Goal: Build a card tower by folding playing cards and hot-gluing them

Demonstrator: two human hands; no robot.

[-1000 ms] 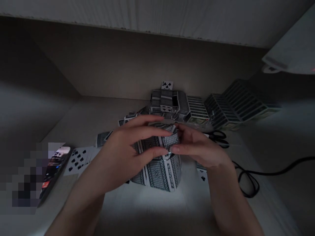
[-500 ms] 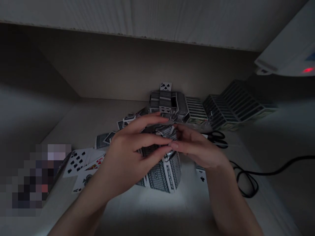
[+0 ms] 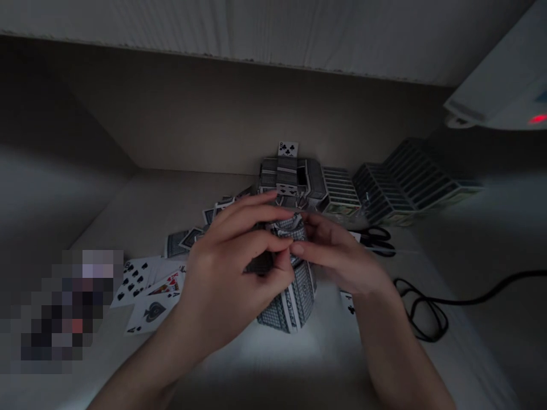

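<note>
A patterned grey-and-white structure of folded playing cards (image 3: 284,304) stands between my hands. My left hand (image 3: 239,259) reaches over its left side, thumb and index finger pinched near the upper part. From the right, my right hand (image 3: 337,250) grips the upper part, its thumb tip close to the left fingertips. Fingers of both hands hide much of the top. Behind them stands a larger folded-card structure (image 3: 315,182) with an eight of clubs (image 3: 288,149) upright on it.
Loose cards (image 3: 149,310) lie at the left, beside a pixelated patch. Folded-card rows (image 3: 410,182) stand at the back right. Black scissors (image 3: 378,236) and a looped black cable (image 3: 431,310) lie on the right. A white device (image 3: 499,85) overhangs the upper right.
My left thumb and index finger have drawn into a tighter, bent pinch, and the left hand has shifted slightly. The small card structure has turned or tilted a little.
</note>
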